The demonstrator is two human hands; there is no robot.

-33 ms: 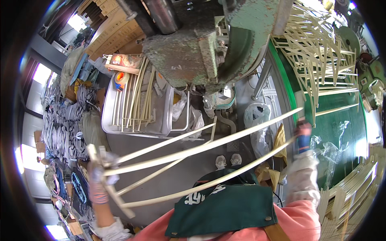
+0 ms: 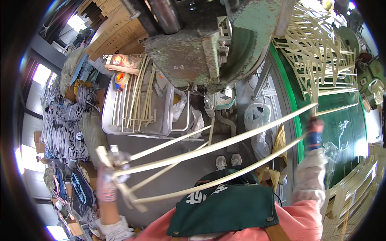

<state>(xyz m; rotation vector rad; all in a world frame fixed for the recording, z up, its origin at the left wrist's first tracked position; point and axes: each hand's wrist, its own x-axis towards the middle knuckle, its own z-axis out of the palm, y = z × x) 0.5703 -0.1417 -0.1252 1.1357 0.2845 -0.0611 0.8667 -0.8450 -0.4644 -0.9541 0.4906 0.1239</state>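
A light wooden frame of long thin strips stretches between my hands above the floor. Its short crosspiece lies at the left end, where my left hand, in a glove, is closed round it. Motion blurs that hand. On the other side my right hand, gloved in dark red and blue, grips the right end of the lower long strip; its fingers are smeared. Two thinner strips meet at an angle behind the long ones and seem part of the same frame.
A worn green machine stands ahead. Left of it, a white tray holds strips and a tape roll. The green table at right bears heaped strips; more strips are stacked nearer. Plastic bags hang beside the table.
Both hands and the wooden frame have shifted right together, so its right end reaches farther over the green table.
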